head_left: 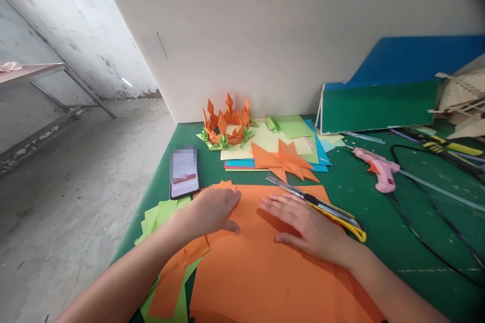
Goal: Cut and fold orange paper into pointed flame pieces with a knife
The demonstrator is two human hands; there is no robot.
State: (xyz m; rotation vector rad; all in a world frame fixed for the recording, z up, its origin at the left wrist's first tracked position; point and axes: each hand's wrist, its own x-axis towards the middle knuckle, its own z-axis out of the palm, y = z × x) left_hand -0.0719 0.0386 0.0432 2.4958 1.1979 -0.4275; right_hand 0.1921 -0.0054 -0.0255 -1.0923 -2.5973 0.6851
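Observation:
A large sheet of orange paper (261, 272) lies flat in front of me on the green table. Near its upper left edge is my left hand (217, 209), thumb apart from the fingers and nothing in it. My right hand (303, 224) rests over the sheet's right side, fingers stretched out and thumb spread. Just beyond it a utility knife (322, 204) with its blade out lies beside a yellow-handled tool (350, 227), partly hidden. Green paper pieces (161, 214) and orange strips (168, 280) lie under and beside my left forearm.
A phone (184, 171) lies at the left edge. Behind stand an orange folded-paper crown (226, 123) with green leaves and orange star shapes (284, 160) on stacked paper. A pink glue gun (379, 169) with its cord lies right. A green board (379, 107) leans behind.

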